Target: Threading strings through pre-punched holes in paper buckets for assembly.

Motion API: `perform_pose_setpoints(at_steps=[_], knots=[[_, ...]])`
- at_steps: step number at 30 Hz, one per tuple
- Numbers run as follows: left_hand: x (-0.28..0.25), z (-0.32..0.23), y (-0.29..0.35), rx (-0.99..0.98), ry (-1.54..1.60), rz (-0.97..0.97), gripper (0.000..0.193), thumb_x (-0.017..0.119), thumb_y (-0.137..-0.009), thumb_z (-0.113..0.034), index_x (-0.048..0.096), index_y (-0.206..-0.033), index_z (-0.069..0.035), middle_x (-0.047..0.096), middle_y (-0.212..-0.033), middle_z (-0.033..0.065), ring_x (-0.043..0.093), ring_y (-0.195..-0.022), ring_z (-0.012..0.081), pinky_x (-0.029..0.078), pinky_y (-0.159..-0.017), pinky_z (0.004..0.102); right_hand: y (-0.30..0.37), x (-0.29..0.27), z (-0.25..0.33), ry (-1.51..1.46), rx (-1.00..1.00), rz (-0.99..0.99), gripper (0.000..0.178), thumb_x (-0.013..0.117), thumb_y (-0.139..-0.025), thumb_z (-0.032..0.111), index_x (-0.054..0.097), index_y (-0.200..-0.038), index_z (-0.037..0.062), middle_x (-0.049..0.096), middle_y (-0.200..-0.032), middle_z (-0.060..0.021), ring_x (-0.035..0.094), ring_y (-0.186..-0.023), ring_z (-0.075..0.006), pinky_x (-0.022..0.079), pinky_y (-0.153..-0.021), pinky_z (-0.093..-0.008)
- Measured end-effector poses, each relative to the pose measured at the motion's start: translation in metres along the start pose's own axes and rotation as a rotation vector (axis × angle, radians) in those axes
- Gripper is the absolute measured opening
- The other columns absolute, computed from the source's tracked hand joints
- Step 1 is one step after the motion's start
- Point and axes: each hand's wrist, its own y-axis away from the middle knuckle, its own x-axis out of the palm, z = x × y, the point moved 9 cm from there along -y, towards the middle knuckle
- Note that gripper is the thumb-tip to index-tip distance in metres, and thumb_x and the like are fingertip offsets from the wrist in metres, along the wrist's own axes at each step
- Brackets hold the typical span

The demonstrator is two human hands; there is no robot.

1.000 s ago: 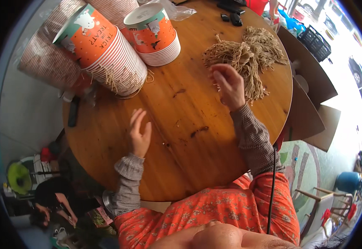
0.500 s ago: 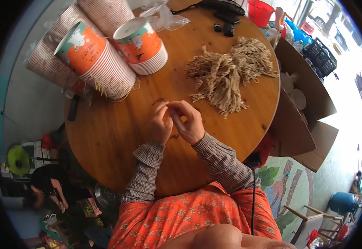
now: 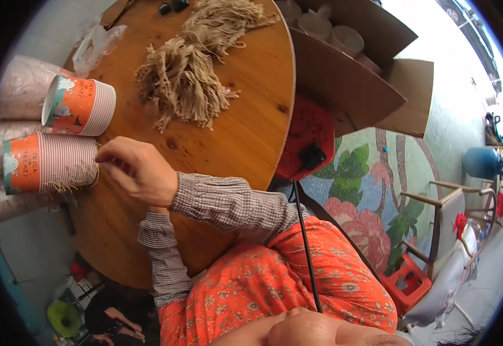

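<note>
My right hand [image 3: 140,173] reaches over to the left of the round table, its fingers curled. Its fingertips are at the base end of a tall stack of paper cups [image 3: 69,158], orange and teal at the rim, lying on its side in this view. Short pale string ends [image 3: 72,181] stick out along that stack. Whatever the fingertips pinch is too small to make out. My left forearm [image 3: 162,245] comes up beneath the right one, and the right hand covers most of the left hand. A shorter cup stack [image 3: 84,106] stands beside the tall one.
A bundle of beige strings [image 3: 191,75] lies on the wooden table [image 3: 251,109]. Plastic-wrapped cups [image 3: 23,92] and a clear bag [image 3: 95,49] are at the left. An open cardboard box [image 3: 343,86] and a red stool [image 3: 306,138] stand right of the table.
My view has turned left, so the table's contents sit differently in it. Both hands have gone from the table's middle to the cup stacks, the right now covering the left.
</note>
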Motion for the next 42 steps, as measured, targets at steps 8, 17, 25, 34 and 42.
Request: perform_pose_setpoints(at_steps=[8,17,25,34,42], knots=[[0.016,-0.018,0.005,-0.126,0.252,0.105,0.022,0.050,-0.099,-0.012,0.059,-0.117,-0.003,0.054,-0.130,0.0100,0.051,-0.122,0.0189,0.040,-0.104,0.0291,-0.001,0.035,0.041,-0.077,-0.139,-0.069,0.013,0.060,-0.080,0.003,0.060,-0.093,0.0015,0.061,-0.085,-0.0142,0.062,-0.078,-0.0301,0.050,-0.071,-0.0361],[0.020,-0.023,0.004,-0.069,0.183,0.112,0.018,0.054,-0.096,-0.013,0.064,-0.107,-0.002,0.056,-0.125,0.0115,0.050,-0.121,0.0237,0.042,-0.103,0.0348,0.005,0.077,-0.005,0.224,-0.203,0.091,0.016,0.058,-0.080,0.004,0.059,-0.096,0.0043,0.059,-0.087,-0.0127,0.060,-0.081,-0.0337,0.050,-0.070,-0.0404],[0.057,0.050,0.026,-0.425,0.592,0.046,0.038,0.051,-0.094,-0.013,0.043,-0.130,-0.002,0.055,-0.126,0.0133,0.045,-0.126,0.0286,0.038,-0.107,0.0381,0.035,0.079,-0.070,0.609,-0.115,0.176,0.019,0.058,-0.080,0.010,0.062,-0.099,0.0107,0.058,-0.087,-0.0103,0.062,-0.079,-0.0345,0.051,-0.070,-0.0449],[0.005,-0.035,0.004,-0.006,0.242,0.089,0.014,0.061,-0.087,-0.004,0.067,-0.099,-0.001,0.060,-0.116,0.0108,0.055,-0.114,0.0292,0.049,-0.093,0.0366,0.150,0.033,0.001,0.661,-0.139,0.820,0.038,0.060,-0.080,0.010,0.056,-0.117,0.0032,0.051,-0.130,-0.0187,0.052,-0.116,-0.0353,0.044,-0.096,-0.0439],[0.006,-0.034,-0.003,-0.076,0.232,0.146,0.015,0.060,-0.090,-0.007,0.067,-0.102,-0.001,0.057,-0.120,0.0097,0.053,-0.118,0.0264,0.055,-0.084,0.0314,0.200,-0.172,0.067,0.475,0.988,0.941,0.022,0.065,-0.086,0.010,0.066,-0.107,0.0029,0.066,-0.108,-0.0142,0.063,-0.102,-0.0257,0.050,-0.089,-0.0375]])
